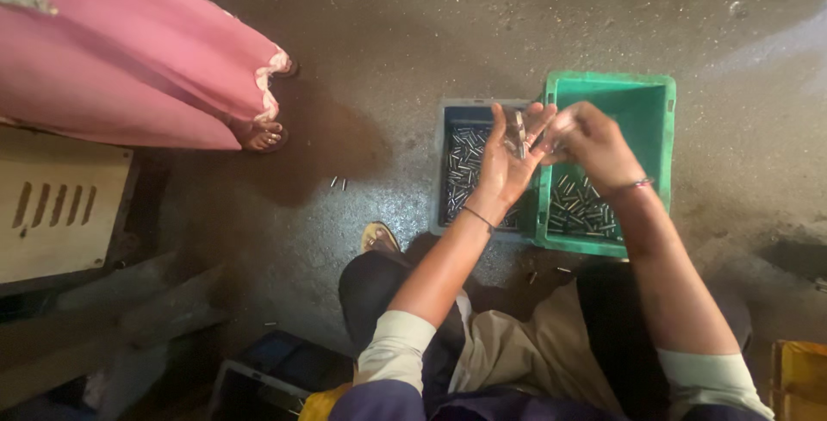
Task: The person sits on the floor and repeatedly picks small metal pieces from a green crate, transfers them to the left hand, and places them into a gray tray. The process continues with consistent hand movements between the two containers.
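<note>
My left hand is raised palm up over a grey-blue crate and holds several small metal pins against its fingers. My right hand meets it from the right, fingertips pinched at those pins. Below the right hand stands a green crate with a layer of short metal pins on its bottom. The grey-blue crate also holds many such pins.
Another person in a long pink garment stands at the upper left, a sandalled foot on the dark floor. Two loose pins lie on the floor. A beige slotted panel is at left, a yellow crate at bottom right.
</note>
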